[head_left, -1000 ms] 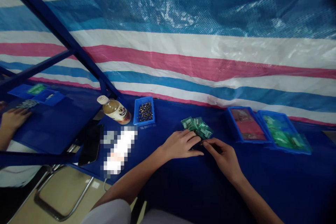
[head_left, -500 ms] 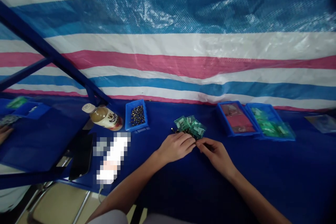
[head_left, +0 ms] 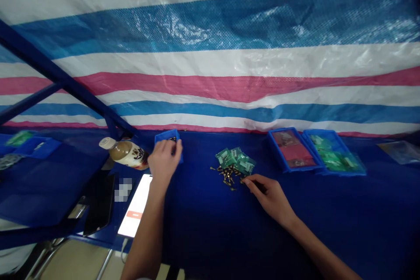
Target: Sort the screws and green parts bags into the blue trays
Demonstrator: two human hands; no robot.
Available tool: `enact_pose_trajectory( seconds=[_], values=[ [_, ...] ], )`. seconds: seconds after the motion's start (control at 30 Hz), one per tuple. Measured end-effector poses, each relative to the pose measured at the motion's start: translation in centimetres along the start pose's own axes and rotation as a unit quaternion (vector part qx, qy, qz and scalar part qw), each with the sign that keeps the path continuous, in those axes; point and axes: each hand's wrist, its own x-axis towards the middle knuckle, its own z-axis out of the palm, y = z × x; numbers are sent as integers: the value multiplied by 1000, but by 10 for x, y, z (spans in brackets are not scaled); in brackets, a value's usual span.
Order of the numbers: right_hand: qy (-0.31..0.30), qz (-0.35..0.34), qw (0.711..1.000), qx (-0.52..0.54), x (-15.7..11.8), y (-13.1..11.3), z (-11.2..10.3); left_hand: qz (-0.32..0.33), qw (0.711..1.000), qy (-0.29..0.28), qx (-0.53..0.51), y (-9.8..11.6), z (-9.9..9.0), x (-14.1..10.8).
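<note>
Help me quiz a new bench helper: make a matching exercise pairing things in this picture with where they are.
Things:
1. Left hand
2. Right hand
3. Plastic bottle of tan drink
4. Small brass-coloured metal parts

Places:
A. Scattered on the dark blue table cover, below the green packets
B. Over a small blue plastic tray
C. Lying on its side, left of that tray
D. Just right of the scattered parts

Pairs: 1-B, 2-D, 3-C, 4-A
</note>
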Motion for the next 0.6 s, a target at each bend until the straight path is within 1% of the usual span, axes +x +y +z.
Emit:
enact_pose_trajectory(
  seconds=[0.03,0.1,0.13,0.2,0.3,0.4,0.47,0.53,0.6],
  values=[
    [-1,-3,1000,-5,0,0,0,-40,998,-10,43,-10,-2,2],
    [-3,-11,1000,-12,0,0,1,-104,988,-46,107,-24,-5,2],
    [-4,-15,1000,-15,0,0,2,-121,983,-69,121,-27,-5,2],
    [-5,-24,999,-20,0,0,2,-133,977,-106,129,-29,-5,4],
    [-2,-37,999,-30,0,1,1,-104,977,-146,118,-25,0,16],
    [6,-49,998,-41,0,1,-2,-50,973,-198,105,-22,14,44],
    [9,-57,997,-48,1,1,-4,-20,963,-245,108,-21,29,68],
    [11,-64,996,-53,1,1,-5,-6,948,-293,121,-20,47,89],
    [14,-69,996,-56,1,0,-6,1,933,-334,134,-19,66,104]
  ],
)
